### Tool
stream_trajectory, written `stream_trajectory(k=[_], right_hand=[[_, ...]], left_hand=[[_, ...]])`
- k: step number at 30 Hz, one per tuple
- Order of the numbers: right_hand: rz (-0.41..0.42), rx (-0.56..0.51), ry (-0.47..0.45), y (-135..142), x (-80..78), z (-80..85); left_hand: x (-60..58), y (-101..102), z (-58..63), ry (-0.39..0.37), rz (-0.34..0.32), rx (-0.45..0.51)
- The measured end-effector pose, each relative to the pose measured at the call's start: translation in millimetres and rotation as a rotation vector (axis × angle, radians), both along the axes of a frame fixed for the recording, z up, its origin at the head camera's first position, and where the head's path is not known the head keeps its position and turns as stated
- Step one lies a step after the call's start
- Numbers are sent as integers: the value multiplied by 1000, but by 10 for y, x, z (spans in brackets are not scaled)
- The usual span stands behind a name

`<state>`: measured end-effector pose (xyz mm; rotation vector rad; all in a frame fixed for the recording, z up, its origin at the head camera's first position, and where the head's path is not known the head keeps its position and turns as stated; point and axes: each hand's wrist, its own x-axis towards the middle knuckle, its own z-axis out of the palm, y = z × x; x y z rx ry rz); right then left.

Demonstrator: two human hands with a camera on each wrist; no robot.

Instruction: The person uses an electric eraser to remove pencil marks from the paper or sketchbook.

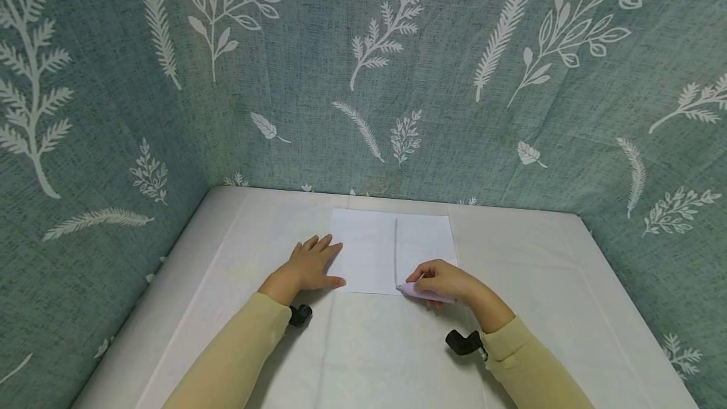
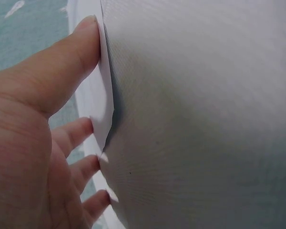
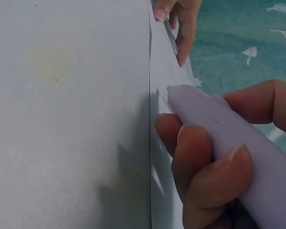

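Note:
A white sheet of paper [image 1: 365,254] lies on the cloth-covered table, with a straight grey line [image 1: 396,248] running from near its far edge towards the near one. My left hand [image 1: 311,267] rests with spread fingers at the sheet's left edge; in the left wrist view its thumb [image 2: 81,47] touches the paper's edge [image 2: 104,95], which lifts slightly. My right hand [image 1: 451,283] grips a lavender, pen-shaped tool [image 3: 219,121] with a tapered end. In the head view that tip meets the near end of the grey line. Exactly what the tool is, I cannot tell.
White cloth [image 1: 375,352] covers the table, with faint creases. Green-blue fabric [image 1: 318,68] with white leaf prints hangs behind and at both sides. A black wrist device [image 1: 300,315] is at the left cuff, another black device [image 1: 462,342] at the right cuff.

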<state>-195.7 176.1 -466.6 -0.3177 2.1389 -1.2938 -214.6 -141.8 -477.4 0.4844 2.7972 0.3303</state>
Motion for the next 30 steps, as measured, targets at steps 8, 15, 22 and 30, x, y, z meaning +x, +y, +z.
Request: stream_trajectory(k=[8, 15, 22, 30], right_hand=[[2, -8, -15, 11, 3, -4], [-29, -45, -21, 24, -11, -14], [-54, -48, -25, 17, -7, -8], [-45, -37, -19, -6, 4, -12]], left_hand=[[-8, 0, -3, 3, -5, 2], [-6, -4, 5, -6, -1, 4], [-8, -5, -6, -16, 7, 0], [-3, 3, -21, -7, 8, 1]])
